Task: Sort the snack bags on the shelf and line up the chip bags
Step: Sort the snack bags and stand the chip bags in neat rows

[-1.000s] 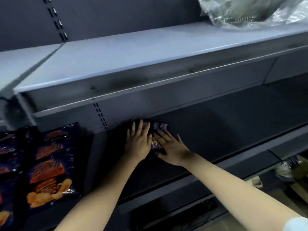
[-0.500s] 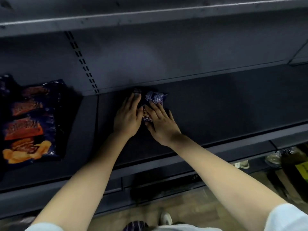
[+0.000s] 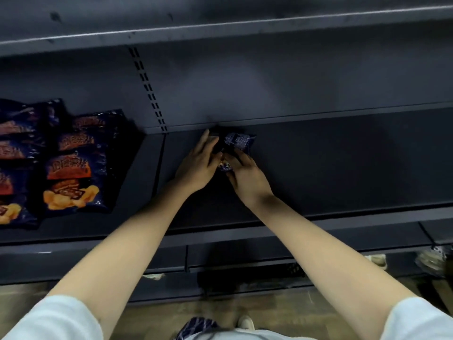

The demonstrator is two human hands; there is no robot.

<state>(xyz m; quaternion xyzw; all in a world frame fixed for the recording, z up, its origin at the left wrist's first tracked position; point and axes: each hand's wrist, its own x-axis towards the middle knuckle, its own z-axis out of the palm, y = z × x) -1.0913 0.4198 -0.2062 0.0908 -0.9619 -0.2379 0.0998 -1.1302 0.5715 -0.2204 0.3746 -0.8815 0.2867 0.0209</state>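
Dark shelf [image 3: 331,163] (metal) under snack bag [image 3: 239,141].

Both bare forearms [image 3: 137,231] stretched forward and converged on the small snack bag [image 3: 239,141]. The left grip [image 3: 197,166] lay against the bag's left side, fingers [image 3: 207,143] straight and held together. The right grip [image 3: 247,176] sat at the bag's near end, its fingers curled over it, just beside the left grip.
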